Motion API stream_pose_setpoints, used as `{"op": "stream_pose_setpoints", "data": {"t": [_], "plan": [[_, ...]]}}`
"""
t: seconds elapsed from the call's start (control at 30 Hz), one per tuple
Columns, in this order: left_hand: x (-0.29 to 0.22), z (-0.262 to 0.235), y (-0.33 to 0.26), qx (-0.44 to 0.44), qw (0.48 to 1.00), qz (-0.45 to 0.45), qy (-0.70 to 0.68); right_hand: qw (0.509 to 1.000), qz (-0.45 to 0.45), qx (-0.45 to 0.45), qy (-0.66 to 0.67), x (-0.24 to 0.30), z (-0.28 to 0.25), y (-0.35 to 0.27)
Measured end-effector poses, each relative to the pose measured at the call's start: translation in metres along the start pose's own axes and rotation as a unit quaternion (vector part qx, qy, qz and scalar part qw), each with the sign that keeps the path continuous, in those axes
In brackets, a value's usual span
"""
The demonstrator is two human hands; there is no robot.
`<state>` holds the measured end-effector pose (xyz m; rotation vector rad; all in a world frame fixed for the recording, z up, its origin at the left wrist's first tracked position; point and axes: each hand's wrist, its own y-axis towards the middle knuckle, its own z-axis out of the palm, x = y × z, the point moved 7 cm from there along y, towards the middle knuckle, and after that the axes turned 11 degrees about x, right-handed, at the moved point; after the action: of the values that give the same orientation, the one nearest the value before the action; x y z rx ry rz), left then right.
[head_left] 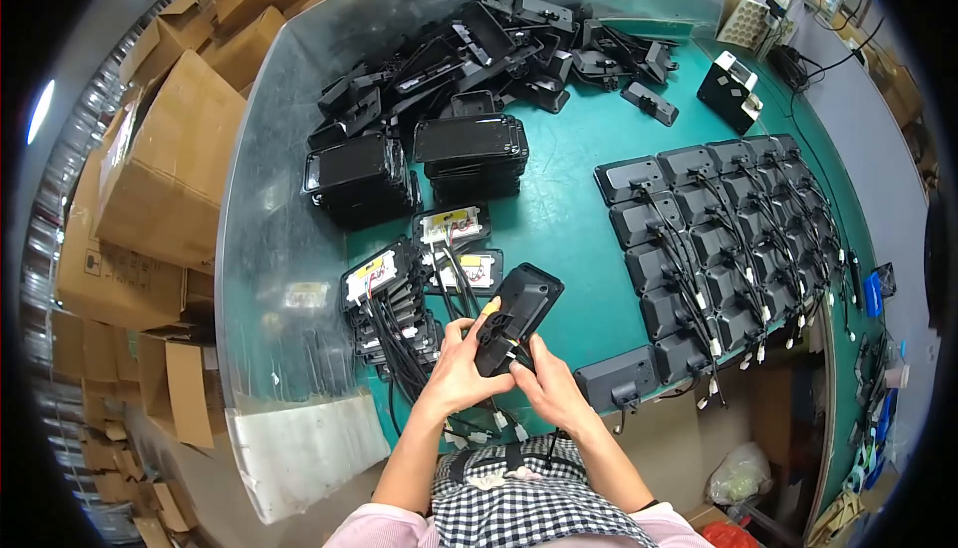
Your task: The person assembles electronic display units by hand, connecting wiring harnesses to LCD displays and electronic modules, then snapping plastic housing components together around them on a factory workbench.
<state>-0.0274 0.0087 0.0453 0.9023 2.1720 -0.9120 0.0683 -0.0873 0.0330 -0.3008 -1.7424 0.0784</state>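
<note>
A black plastic housing (pixel 529 298) is held tilted above the near edge of the green table. My left hand (pixel 461 368) grips its left side, with yellow wrapping on one finger. On its lower right, my right hand (pixel 551 388) has closed fingers against the housing, near a small white connector (pixel 513 351). Close to my left hand lies a stack of open housings (pixel 371 276) with white and yellow inserts and black cables (pixel 394 348) trailing toward me. Right of my right hand, a closed black unit (pixel 617 378) rests at the table edge.
Rows of black units with cables (pixel 718 239) cover the right side. Stacked black panels (pixel 469 144) and a heap of loose housings (pixel 479 49) lie at the back. A black and white box device (pixel 728 92) stands at far right. Cardboard boxes (pixel 170 159) crowd the left beyond a metal guard (pixel 274 219).
</note>
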Motion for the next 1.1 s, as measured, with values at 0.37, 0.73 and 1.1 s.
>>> {"op": "stream_pose_setpoints", "data": {"t": [0.37, 0.73, 1.1], "plan": [[0.01, -0.016, -0.012, 0.039, 0.998, -0.011, -0.051, 0.991, 0.038, 0.069, 0.11, -0.011, 0.016, -0.003], [-0.005, -0.006, -0.019, -0.062, 0.996, 0.022, 0.055, 0.989, 0.019, 0.061, 0.135, -0.006, 0.022, 0.0], [-0.018, -0.001, -0.026, -0.19, 0.968, -0.028, 0.16, 0.977, -0.067, -0.088, -0.181, 0.026, -0.002, -0.012]]}}
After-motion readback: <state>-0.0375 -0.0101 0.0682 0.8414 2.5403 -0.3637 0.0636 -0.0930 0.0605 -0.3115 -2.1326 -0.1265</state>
